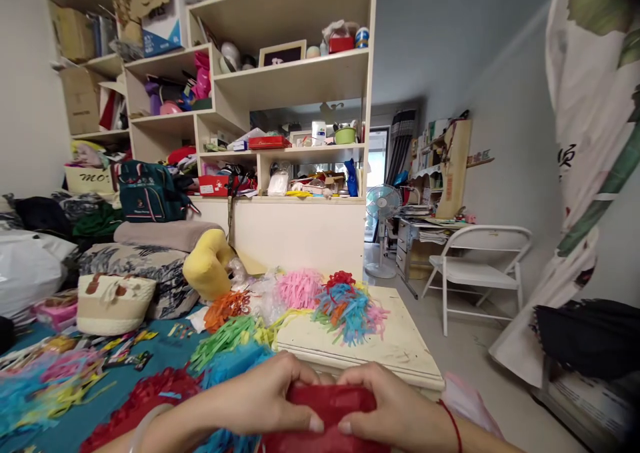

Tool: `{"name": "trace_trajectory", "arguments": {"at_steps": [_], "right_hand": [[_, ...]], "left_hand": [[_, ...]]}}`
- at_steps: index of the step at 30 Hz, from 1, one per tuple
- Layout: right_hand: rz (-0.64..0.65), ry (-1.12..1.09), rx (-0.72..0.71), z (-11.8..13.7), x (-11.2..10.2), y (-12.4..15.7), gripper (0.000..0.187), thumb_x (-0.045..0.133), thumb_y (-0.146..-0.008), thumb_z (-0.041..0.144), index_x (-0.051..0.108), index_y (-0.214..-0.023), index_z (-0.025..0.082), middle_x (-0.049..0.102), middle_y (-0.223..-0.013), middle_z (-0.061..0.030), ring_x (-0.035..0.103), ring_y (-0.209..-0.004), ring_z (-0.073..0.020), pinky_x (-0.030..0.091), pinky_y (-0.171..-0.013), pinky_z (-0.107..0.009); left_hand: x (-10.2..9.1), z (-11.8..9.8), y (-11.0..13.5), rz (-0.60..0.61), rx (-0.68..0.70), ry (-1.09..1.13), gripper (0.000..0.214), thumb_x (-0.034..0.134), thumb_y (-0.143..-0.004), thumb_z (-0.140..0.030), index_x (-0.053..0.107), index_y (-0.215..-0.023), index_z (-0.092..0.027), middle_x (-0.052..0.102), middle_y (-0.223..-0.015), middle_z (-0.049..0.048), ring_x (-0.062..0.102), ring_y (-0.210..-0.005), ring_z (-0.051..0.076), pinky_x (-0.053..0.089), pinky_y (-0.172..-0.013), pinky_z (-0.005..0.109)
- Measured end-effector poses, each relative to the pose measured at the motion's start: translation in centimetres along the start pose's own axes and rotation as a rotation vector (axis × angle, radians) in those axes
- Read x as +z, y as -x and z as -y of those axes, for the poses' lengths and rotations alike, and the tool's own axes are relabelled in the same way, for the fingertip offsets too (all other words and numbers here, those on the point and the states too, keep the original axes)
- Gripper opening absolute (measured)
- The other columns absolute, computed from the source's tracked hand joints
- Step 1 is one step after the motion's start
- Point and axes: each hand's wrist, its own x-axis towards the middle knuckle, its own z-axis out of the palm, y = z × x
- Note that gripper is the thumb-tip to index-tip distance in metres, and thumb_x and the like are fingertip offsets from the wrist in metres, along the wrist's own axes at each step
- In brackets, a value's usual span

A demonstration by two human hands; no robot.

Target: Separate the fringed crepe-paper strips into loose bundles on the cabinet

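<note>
Between my two hands is a dark red piece of thin sheet material point(333, 406), perhaps tissue paper, at the bottom of the head view. My left hand point(280, 393) grips its left side, thumb in front and fingers curled behind. On the right side my right hand point(375, 399) holds it the same way, the thumbs a short gap apart. Its lower part runs out of view. Left of my left forearm lies a heap of red shredded strips point(155, 396). Blue strips point(235, 363) and green strips point(227, 339) are just beyond that forearm.
A cream bedside cabinet point(400, 346) stands ahead, bearing a mixed bundle of coloured strips point(345, 306). Pink strips point(300, 286) and orange strips point(225, 311) lie behind. A straw bag point(115, 303) and yellow cushion point(207, 263) sit left. A white folding chair point(477, 273) stands right.
</note>
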Motion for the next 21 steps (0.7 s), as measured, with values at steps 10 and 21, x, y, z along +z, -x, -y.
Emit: {"name": "trace_trajectory", "arguments": {"at_steps": [10,21], "right_hand": [[-0.259,-0.298,-0.072,-0.6,0.7,2.6,0.025,0.069,-0.073,0.034,0.071,-0.087,0.014,0.065,-0.068,-0.0017,0.056,-0.053,-0.0109,0.045,-0.050,-0.019],[-0.217,-0.270,-0.302,0.0,0.3,4.9,0.023,0.059,-0.066,0.007,0.075,-0.055,0.020,0.061,-0.060,-0.0013,0.056,-0.056,-0.0100,0.041,-0.056,-0.018]], "left_hand": [[1.4,-0.2,2.4,-0.324,0.044,-0.126,0.016,0.065,-0.078,-0.028,0.068,-0.087,-0.017,0.069,-0.085,0.0027,0.053,-0.078,0.017,0.040,-0.070,0.022],[1.5,0.2,3.8,-0.296,0.314,0.231,0.027,0.063,-0.085,-0.032,0.076,-0.068,-0.015,0.069,-0.065,0.0076,0.061,-0.060,0.014,0.044,-0.058,0.022]]}}
